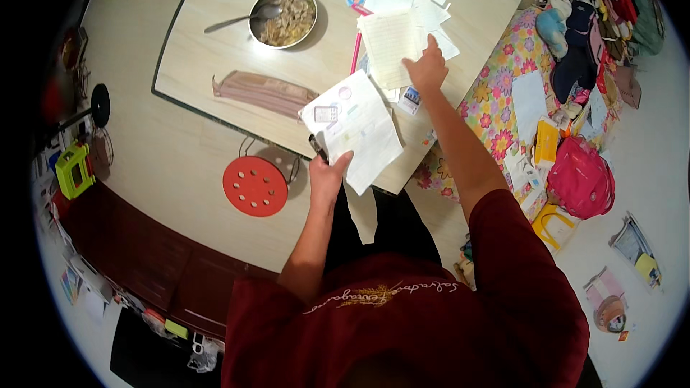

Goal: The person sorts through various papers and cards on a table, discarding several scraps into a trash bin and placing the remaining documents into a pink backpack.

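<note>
Near the table's front corner my left hand (pixel 328 174) is closed on a white sheet of paper (pixel 356 129) with small coloured drawings, the thumb lying over its lower edge. A short dark pen-like object (pixel 317 148) sticks up beside the same hand; I cannot tell whether the fingers grip it. My right hand (pixel 428 68) is farther off, at the right edge of a cream lined sheet (pixel 392 43), with index finger and thumb apart and nothing seen in it. Under and behind that sheet lie several loose white papers (pixel 428 13). A small picture card (pixel 410 100) lies below it.
On the table (pixel 208 36) stand a metal bowl (pixel 291 18) of food with a spoon (pixel 241 19) in it and a long pinkish-brown pencil case (pixel 262 91). A red round stool (pixel 255 185) is below left. Bags and clothes crowd the flowered cloth (pixel 496 111) at right.
</note>
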